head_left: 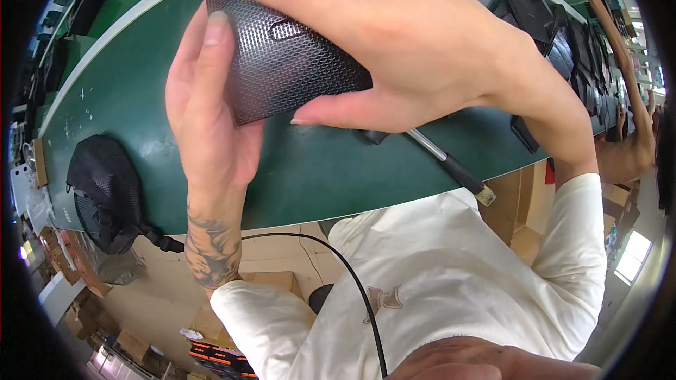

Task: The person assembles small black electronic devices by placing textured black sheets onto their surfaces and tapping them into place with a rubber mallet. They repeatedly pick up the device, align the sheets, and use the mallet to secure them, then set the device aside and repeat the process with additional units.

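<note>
Close to the camera, both hands hold a black, glossy panel (282, 63) with a fine woven-looking texture and a small oval outline near its top. I cannot tell its exact kind. My left hand (208, 98) grips its left edge, thumb on the front face and fingers behind. My right hand (415, 42) spans the panel from above, fingers on the top edge and thumb along the lower right edge, hiding the right part. Beneath the right hand, a hammer-like tool (429, 146) with metal shaft and black grip lies on the green table (303, 186), its far end partly hidden.
A black mesh bag (105, 190) with a strap sits at the table's left edge. Black flat pieces (574, 53) are piled on the right. Another person's arm (616, 42) reaches in there. A black cable (345, 260) crosses my shirt. Cardboard boxes (517, 204) stand below the table.
</note>
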The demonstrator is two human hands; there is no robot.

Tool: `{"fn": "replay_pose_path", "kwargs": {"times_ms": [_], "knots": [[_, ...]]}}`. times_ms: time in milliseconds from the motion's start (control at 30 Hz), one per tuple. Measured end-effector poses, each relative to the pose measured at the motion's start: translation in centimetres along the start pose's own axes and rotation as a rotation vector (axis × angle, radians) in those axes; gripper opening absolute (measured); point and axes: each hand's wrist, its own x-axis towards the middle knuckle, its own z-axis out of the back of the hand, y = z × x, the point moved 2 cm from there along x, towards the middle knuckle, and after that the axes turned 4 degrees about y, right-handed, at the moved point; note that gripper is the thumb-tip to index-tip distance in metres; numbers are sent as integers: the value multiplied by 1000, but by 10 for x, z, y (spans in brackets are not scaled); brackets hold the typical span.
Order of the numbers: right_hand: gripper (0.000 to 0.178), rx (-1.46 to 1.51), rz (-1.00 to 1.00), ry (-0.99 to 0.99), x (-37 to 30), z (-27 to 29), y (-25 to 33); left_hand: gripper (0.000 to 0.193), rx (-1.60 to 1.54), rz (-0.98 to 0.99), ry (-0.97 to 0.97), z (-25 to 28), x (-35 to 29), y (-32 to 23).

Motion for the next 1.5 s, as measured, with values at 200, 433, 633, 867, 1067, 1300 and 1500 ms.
{"fn": "replay_pose_path", "kwargs": {"times_ms": [200, 433, 633, 867, 1067, 1300, 1500], "knots": [[66, -2, -33, -11, -4, -4, 1, 45, -112, -8, 54, -4, -1, -2], [69, 33, -31, -4, 4, 9, -4, 40, -176, -80, -52, -5, 5, -4], [64, 76, -91, 112, -9, 0, -14, 61, 169, -96, -91, 17, 17, 39], [60, 19, -113, 196, -8, -9, -10, 56, -4, 12, 15, 3, 19, 58], [60, 83, -242, 310, -5, -3, -8, 58, -43, 54, 46, -5, 17, 53], [60, 241, -270, 272, -8, -4, -5, 53, 52, 50, -31, -7, 13, 51], [63, 180, -127, 353, -7, -1, -18, 53, 13, 78, -14, 5, 26, 51]]}}
